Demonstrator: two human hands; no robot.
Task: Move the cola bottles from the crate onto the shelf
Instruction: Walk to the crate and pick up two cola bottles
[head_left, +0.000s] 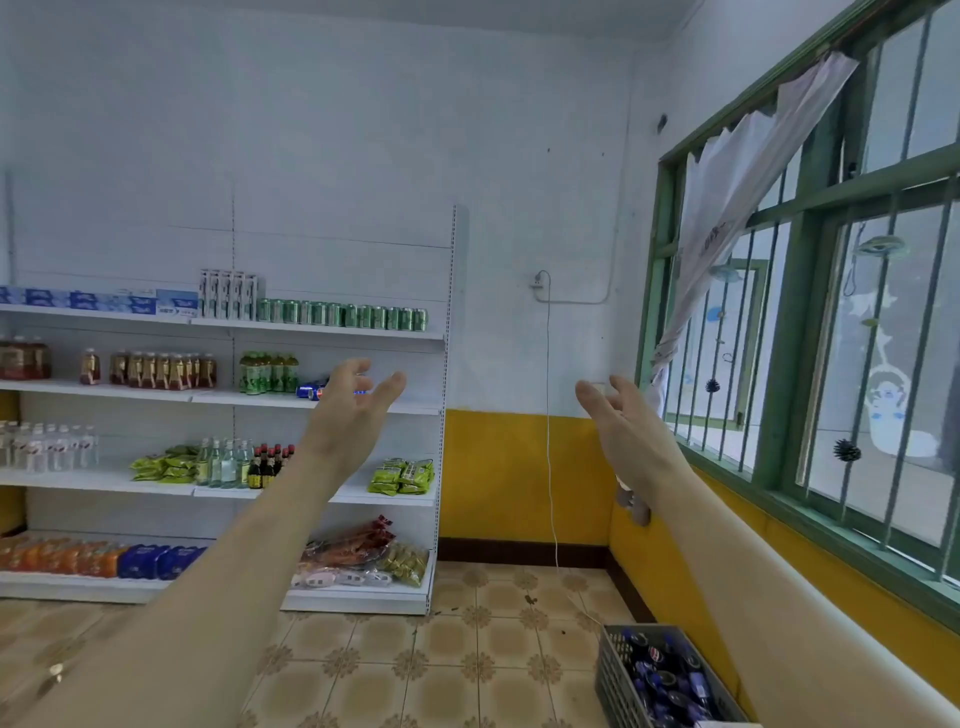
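Both arms reach out at chest height, the left hand (349, 405) and the right hand (621, 415) empty, fingers loosely spread, palms turned toward each other. Beyond the left hand stands the white shelf (332, 332) stocked with drinks and snacks. A grey crate (618, 680) of cola bottles (667, 675) sits on the tiled floor (457, 649), under the right forearm beside the yellow wall.

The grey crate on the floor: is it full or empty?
Not empty: dark cola bottles with blue labels fill the crate by the yellow wall. Both hands are raised, holding nothing.
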